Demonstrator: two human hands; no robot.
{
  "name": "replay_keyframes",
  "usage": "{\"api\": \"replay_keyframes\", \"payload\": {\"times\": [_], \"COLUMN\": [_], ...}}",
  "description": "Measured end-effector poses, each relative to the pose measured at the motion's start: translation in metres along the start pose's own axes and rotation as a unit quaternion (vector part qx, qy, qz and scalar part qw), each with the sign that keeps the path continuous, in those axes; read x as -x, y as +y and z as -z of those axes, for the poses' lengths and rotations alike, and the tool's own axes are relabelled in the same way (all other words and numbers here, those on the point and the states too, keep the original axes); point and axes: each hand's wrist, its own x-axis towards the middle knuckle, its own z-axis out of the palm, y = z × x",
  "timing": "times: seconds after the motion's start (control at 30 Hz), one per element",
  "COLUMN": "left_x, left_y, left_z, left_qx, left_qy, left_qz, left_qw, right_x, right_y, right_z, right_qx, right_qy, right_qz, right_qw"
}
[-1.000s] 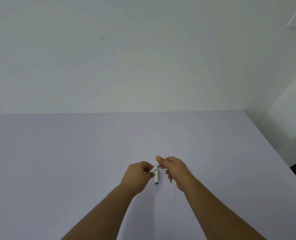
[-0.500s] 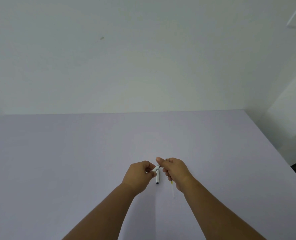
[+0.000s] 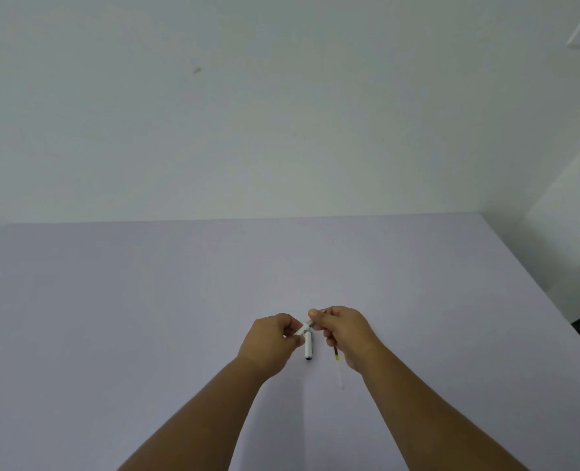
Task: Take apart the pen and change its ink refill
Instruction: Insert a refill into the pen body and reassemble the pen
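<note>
My left hand [image 3: 271,341] pinches the white barrel of the pen [image 3: 301,331], most of which is hidden in the fingers. My right hand [image 3: 344,331] grips the pen's grey tip end [image 3: 310,322], so both hands hold the same pen just above the table. A white pen cap [image 3: 308,348] with a dark end lies on the table between the hands. Next to my right wrist a thin ink refill [image 3: 338,365] rests on the table, dark and yellow at its far end and clear toward me.
The pale lilac table [image 3: 145,317] spreads wide to the left and ahead. Its right edge [image 3: 533,283] runs diagonally toward me, with a drop beyond. A plain white wall [image 3: 281,113] rises behind the far edge.
Both hands have stayed in place around the pen. My right fingers have shifted slightly at the tip end. The cap and the refill have not moved.
</note>
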Motion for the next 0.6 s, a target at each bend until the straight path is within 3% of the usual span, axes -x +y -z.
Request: {"api": "replay_keyframes", "payload": {"times": [0.17, 0.47, 0.6], "left_x": [-0.001, 0.002, 0.000], "left_y": [-0.001, 0.000, -0.006], "left_z": [-0.001, -0.005, -0.004], "left_qx": [-0.003, -0.024, 0.042], "left_qy": [0.007, 0.037, 0.040], "left_qz": [0.003, 0.005, 0.053], "left_qw": [1.000, 0.999, 0.997], "right_x": [0.000, -0.006, -0.014], "right_y": [0.001, -0.003, 0.001], "right_z": [-0.002, -0.009, -0.006], "right_qx": [-0.029, -0.011, 0.002], "right_qy": [-0.020, 0.020, 0.036], "right_qz": [0.003, -0.013, -0.009], "right_qw": [0.999, 1.000, 0.999]}}
